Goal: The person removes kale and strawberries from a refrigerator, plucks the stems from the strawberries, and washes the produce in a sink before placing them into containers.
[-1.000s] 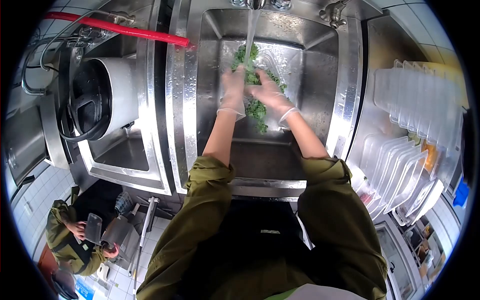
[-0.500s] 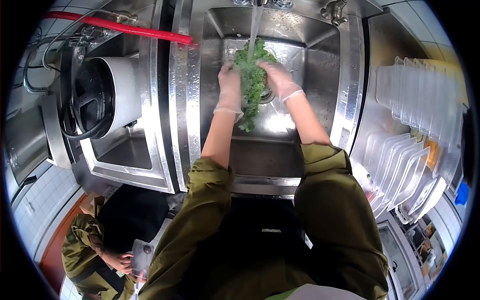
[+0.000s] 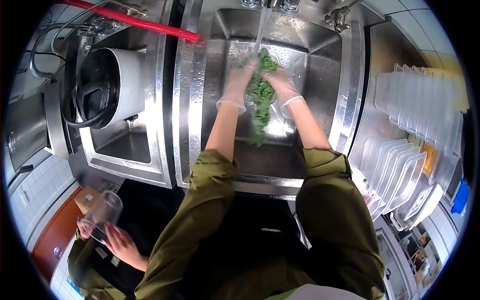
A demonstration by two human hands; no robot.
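A bunch of curly kale (image 3: pixel 261 90) hangs between my two gloved hands, over the basin of a steel sink (image 3: pixel 320 75). Water (image 3: pixel 261 30) runs from the faucet onto its upper part. My left hand (image 3: pixel 239 82), in a clear glove, is closed on the left side of the leaves. On the right side, my right hand (image 3: pixel 281 82) grips the kale with thumb and fingers. Its lower leaves dangle toward the near side of the basin. Some fingertips are hidden by leaves and spray.
Left of the sink, a white and black bucket-like container (image 3: pixel 127 82) rests over a second basin. A red hose (image 3: pixel 150 27) crosses the upper left. Clear plastic lids and containers (image 3: pixel 395 165) are racked at right. At lower left a co-worker holds a clear container (image 3: pixel 106 210).
My hands have drawn closer together on the kale, and its lower end hangs further toward me. The co-worker's hands and clear container have moved up. The view has shifted slightly.
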